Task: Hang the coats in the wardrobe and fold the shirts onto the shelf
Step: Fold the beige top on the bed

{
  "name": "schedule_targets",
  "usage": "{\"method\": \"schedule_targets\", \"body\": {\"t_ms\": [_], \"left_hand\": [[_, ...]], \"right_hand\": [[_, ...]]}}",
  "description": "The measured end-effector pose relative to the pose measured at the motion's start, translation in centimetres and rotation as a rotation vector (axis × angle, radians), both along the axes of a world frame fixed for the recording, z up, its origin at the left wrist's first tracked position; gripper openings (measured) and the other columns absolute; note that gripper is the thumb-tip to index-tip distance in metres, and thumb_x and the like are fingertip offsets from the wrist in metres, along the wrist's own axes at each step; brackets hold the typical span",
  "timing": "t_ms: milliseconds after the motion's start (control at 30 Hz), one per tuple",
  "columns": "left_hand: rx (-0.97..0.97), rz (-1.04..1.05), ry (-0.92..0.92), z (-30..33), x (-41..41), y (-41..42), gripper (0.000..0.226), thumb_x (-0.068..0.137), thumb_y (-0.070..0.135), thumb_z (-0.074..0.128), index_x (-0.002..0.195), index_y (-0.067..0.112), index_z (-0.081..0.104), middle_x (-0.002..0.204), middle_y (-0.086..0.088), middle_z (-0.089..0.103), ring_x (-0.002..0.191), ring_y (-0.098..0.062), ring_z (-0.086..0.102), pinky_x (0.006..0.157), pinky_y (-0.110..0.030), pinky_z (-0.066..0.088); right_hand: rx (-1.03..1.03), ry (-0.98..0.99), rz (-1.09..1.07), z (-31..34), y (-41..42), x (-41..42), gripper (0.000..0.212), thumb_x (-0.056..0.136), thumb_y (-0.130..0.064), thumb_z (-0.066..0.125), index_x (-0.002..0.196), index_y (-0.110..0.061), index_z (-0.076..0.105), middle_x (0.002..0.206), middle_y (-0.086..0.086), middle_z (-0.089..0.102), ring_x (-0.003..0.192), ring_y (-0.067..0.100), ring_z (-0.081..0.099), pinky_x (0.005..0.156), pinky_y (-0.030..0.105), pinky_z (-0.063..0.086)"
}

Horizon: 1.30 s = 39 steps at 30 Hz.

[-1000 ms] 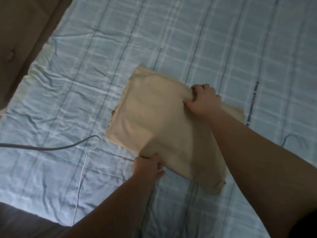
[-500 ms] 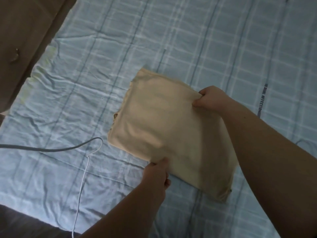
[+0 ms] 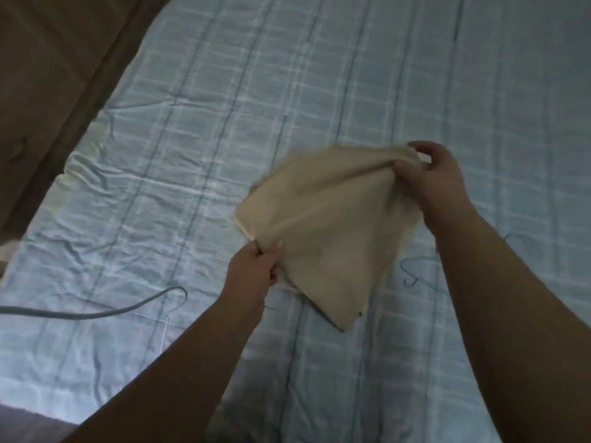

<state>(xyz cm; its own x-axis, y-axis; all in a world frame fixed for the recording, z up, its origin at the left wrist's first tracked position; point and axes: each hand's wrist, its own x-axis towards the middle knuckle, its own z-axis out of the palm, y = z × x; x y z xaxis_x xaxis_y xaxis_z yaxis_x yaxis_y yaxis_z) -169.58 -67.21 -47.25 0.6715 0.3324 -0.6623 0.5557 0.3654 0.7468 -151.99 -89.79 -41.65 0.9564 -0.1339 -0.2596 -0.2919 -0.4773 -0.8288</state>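
A folded beige shirt [image 3: 323, 231] hangs lifted a little above the bed, sagging between my hands. My left hand [image 3: 256, 266] pinches its near left edge between thumb and fingers. At the far right corner, my right hand [image 3: 428, 177] grips the cloth with curled fingers. The shirt's lower corner points down toward the bed.
The bed is covered by a light blue plaid sheet [image 3: 160, 193]. A grey hanger [image 3: 96, 311] and a white wire hanger [image 3: 166, 318] lie at the near left. Another thin hanger hook [image 3: 412, 273] lies right of the shirt. Brown furniture [image 3: 48, 75] borders the bed's left side.
Both hands have lifted the folded shirt off the bed and carried it to the right. It now sags between them, uncovering a hanger hook on the sheet.
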Motion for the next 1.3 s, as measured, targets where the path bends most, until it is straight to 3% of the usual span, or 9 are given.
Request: {"method": "schedule_targets", "body": {"t_ms": [133,300,500,667,800,900,1000,1167,1300], "left_hand": [[0.101,-0.058,-0.120,3.7,-0.3,1.9,0.017,0.093,0.023,0.067,0.077,0.017,0.063,0.056,0.009,0.049,0.053,-0.007,0.043,0.051,-0.020,0.037],[0.216,-0.054,-0.254,8.6,-2.6,3.8,0.015,0.092,0.017,0.066,0.105,0.012,0.071,0.071,0.017,0.064,0.061,0.008,0.057,0.057,-0.007,0.044],[0.514,-0.251,-0.301,13.0,-6.8,6.4,0.006,0.091,0.026,0.069,0.088,0.021,0.071,0.081,0.000,0.071,0.076,-0.009,0.064,0.069,-0.021,0.047],[0.760,-0.345,-0.245,14.5,-7.7,7.7,0.032,0.094,0.037,0.062,0.077,0.010,0.058,0.067,0.001,0.056,0.058,-0.004,0.048,0.054,-0.014,0.037],[0.647,-0.206,-0.128,13.7,-4.9,7.9,0.031,0.089,0.041,0.069,0.098,0.014,0.057,0.081,0.009,0.060,0.066,0.002,0.057,0.056,-0.015,0.040],[0.434,-0.124,-0.105,11.6,-1.5,8.2,0.036,0.088,0.038,0.071,0.115,0.020,0.055,0.091,0.010,0.063,0.084,-0.001,0.063,0.071,-0.020,0.046],[0.293,-0.144,-0.064,8.1,2.9,8.4,0.040,0.088,0.015,0.068,0.124,0.021,0.054,0.094,0.008,0.062,0.090,-0.008,0.060,0.076,-0.027,0.044],[0.263,-0.135,-0.056,2.1,11.1,8.5,0.036,0.087,0.009,0.066,0.121,0.020,0.058,0.095,0.007,0.065,0.087,-0.008,0.060,0.073,-0.025,0.043],[0.342,-0.198,-0.060,-2.3,15.2,8.0,0.027,0.089,0.007,0.058,0.111,0.022,0.062,0.101,-0.003,0.066,0.079,-0.015,0.060,0.072,-0.029,0.047]], "right_hand": [[0.177,-0.087,-0.114,2.9,-0.7,-4.6,0.053,0.078,-0.028,0.074,0.128,-0.035,0.059,0.121,0.000,0.058,0.099,0.004,0.057,0.084,0.024,0.046],[0.350,-0.157,-0.149,6.6,-1.3,-11.7,0.051,0.070,-0.033,0.076,0.118,-0.044,0.065,0.136,0.009,0.057,0.128,0.032,0.052,0.106,0.051,0.042],[0.471,-0.244,-0.172,9.5,-1.2,-19.5,0.045,0.084,-0.010,0.070,0.122,-0.033,0.064,0.125,0.019,0.061,0.105,0.020,0.061,0.098,0.042,0.043],[0.578,-0.243,-0.275,10.5,0.3,-23.7,0.039,0.078,-0.016,0.076,0.112,-0.031,0.066,0.106,0.015,0.065,0.099,0.024,0.060,0.091,0.040,0.042],[0.557,-0.181,-0.314,9.5,1.5,-23.1,0.037,0.085,-0.011,0.070,0.113,-0.035,0.067,0.102,0.009,0.067,0.096,0.019,0.061,0.091,0.036,0.045],[0.541,-0.101,-0.314,7.1,1.9,-20.1,0.033,0.088,-0.011,0.069,0.110,-0.036,0.070,0.104,0.000,0.067,0.096,0.014,0.062,0.086,0.030,0.046],[0.498,-0.004,-0.324,3.4,2.4,-15.3,0.032,0.086,-0.014,0.068,0.109,-0.036,0.071,0.109,0.000,0.068,0.092,0.011,0.064,0.081,0.028,0.049],[0.398,0.111,-0.286,-4.3,3.2,-5.8,0.047,0.078,-0.003,0.054,0.110,-0.034,0.069,0.092,0.004,0.067,0.074,0.013,0.064,0.072,0.031,0.052],[0.079,0.187,-0.166,-9.2,2.1,-0.5,0.045,0.086,-0.023,0.053,0.129,-0.036,0.055,0.122,0.007,0.060,0.097,0.022,0.061,0.093,0.040,0.051]]}}
